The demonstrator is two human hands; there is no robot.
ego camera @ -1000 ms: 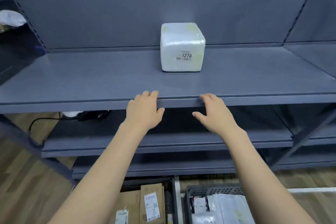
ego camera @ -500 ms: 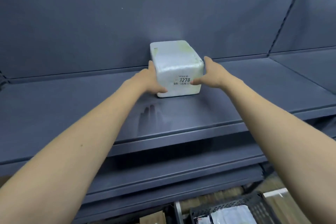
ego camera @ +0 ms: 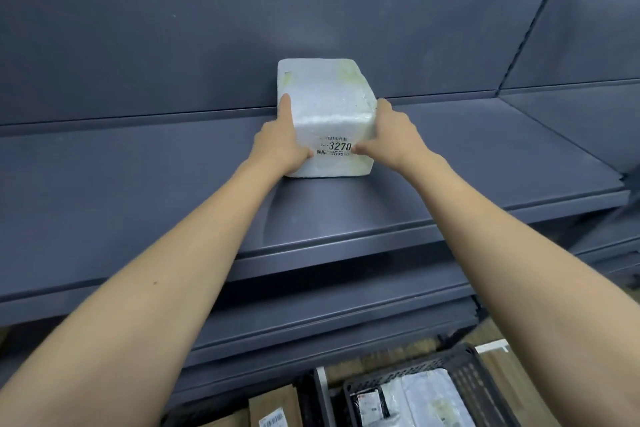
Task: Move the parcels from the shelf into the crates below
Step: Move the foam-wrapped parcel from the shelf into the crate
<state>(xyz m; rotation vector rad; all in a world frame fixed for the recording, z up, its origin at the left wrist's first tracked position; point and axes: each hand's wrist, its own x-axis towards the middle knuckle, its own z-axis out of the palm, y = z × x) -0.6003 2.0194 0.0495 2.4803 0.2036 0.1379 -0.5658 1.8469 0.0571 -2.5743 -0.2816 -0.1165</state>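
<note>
Both arms reach out over the grey shelf [ego camera: 138,184]. Between the two hands sits a white parcel [ego camera: 327,107], wrapped in shiny film, resting on the shelf close to its back wall. The left hand [ego camera: 278,146] clasps the parcel's left side: one finger lies straight up along the edge, and the thumb presses on the front face just left of the label [ego camera: 334,148], which reads 3270. The right hand [ego camera: 389,135] clasps the right side, fingers wrapped round the far corner and thumb on the front face just right of the label. So each grip is closed on the parcel, one on either side. I cannot tell whether the parcel's base has lifted off the shelf; it looks to be touching.

Below the hands are two lower shelf levels. Further down, on the floor, a black mesh crate [ego camera: 460,367] stands under the right arm, holding pale bagged parcels. To its left, under the left arm, lie brown cardboard parcels [ego camera: 273,409] with printed labels; the edge of a second dark crate shows beside them.
</note>
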